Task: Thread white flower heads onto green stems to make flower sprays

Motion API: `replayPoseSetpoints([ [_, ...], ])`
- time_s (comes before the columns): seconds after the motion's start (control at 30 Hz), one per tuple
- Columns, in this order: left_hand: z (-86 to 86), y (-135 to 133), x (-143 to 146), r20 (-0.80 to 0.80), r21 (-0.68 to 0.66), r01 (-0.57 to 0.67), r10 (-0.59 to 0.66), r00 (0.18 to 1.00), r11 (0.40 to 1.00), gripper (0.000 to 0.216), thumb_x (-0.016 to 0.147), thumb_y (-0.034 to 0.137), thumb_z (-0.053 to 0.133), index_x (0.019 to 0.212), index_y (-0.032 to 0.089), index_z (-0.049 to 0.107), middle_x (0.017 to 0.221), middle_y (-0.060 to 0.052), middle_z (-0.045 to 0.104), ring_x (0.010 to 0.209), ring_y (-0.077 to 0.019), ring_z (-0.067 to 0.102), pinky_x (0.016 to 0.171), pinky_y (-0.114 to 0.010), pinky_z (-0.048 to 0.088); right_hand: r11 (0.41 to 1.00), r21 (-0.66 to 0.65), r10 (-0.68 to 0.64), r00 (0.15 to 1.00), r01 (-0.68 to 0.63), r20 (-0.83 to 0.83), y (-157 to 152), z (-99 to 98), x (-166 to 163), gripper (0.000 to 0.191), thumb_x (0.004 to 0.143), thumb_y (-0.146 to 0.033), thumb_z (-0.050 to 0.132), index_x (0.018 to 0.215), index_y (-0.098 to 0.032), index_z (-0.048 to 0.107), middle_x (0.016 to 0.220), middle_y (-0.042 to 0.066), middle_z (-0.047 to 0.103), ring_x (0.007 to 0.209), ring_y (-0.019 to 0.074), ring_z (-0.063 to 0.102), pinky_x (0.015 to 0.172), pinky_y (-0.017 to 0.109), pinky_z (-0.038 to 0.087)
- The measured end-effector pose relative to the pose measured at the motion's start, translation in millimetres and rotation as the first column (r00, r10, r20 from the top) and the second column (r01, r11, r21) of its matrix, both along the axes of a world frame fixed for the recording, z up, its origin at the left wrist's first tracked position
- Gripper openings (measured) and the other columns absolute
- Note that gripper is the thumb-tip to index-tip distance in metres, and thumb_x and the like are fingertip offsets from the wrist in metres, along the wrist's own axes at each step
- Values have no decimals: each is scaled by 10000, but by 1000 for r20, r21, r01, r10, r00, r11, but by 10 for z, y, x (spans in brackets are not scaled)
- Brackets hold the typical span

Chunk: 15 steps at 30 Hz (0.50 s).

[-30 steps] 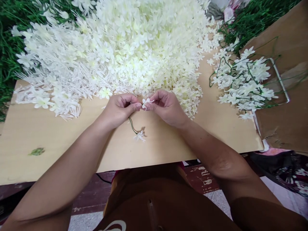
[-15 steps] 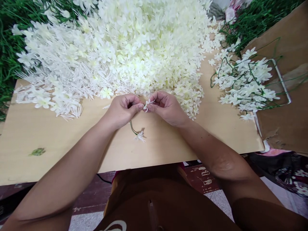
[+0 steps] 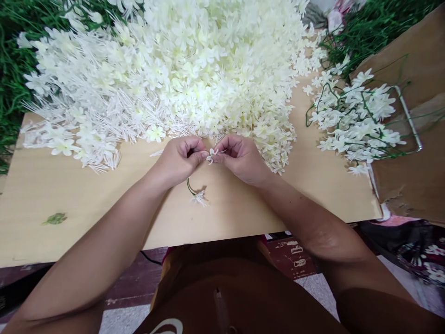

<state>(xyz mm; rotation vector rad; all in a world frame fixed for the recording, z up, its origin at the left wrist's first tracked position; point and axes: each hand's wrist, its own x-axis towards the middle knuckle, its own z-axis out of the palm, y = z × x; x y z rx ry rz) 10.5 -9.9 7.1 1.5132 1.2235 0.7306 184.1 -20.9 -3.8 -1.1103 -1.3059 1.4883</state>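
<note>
Small white flower, head view: the small white flower is up between the fingertips, at the near edge of the flower heap; its petals fan out in the gap between the hands, and thin white threads run from it past the right fingertips; its long axis lies roughly left to right, the threads pointing right.
Left hand: the left hand is curled, thumb against forefinger, pinching the green stem; the exact grip point is hidden by the fingers.
Right hand: the right hand pinches the small white flower between thumb and forefinger; the other fingers are folded in.
Green stem: it comes out beneath the left hand and bends toward the person, slanting slightly right; at its near end is a lower flower, close over the table, petals pointing near and right.
Right-hand bunch: green-stemmed white flowers lie beside a bent metal bar and the cardboard.
Writing: pale marks on a dark red surface below the table, unreadable; a pale curved print on the brown garment, cut off by the lower edge.
</note>
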Motion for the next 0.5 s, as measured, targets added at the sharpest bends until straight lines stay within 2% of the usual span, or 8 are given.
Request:
replayPoseSetpoints([
  [0.3, 28, -16, 22, -46, 19, -10, 11, 999, 1000, 149, 683, 228, 614, 565, 175, 539, 489, 54, 411, 487, -75, 310, 478, -230, 241, 996, 49, -77, 995, 73, 69, -33, -72, -75, 415, 625, -463, 867, 681, -188, 561, 659, -34, 573, 632, 96, 507, 620, 279, 435],
  [0.4, 43, 5, 0, -15, 10, 16, -16, 1000, 1000, 170, 703, 277, 656, 599, 173, 571, 513, 36, 459, 498, -85, 343, 479, -234, 257, 999, 27, -32, 999, 32, -3, -2, -75, -40, 432, 603, -462, 890, 706, -187, 572, 683, -30, 591, 670, 108, 575, 672, 289, 496],
  [0.5, 64, 27, -32, 4, 11, 67, -67, 998, 998, 286, 753, 402, 697, 617, 177, 586, 532, 16, 485, 503, -98, 373, 479, -243, 276, 1000, -19, -10, 993, 8, -117, 24, -41, 3, 484, 555, -490, 914, 744, -192, 583, 712, -38, 608, 705, 112, 631, 751, 301, 567],
])
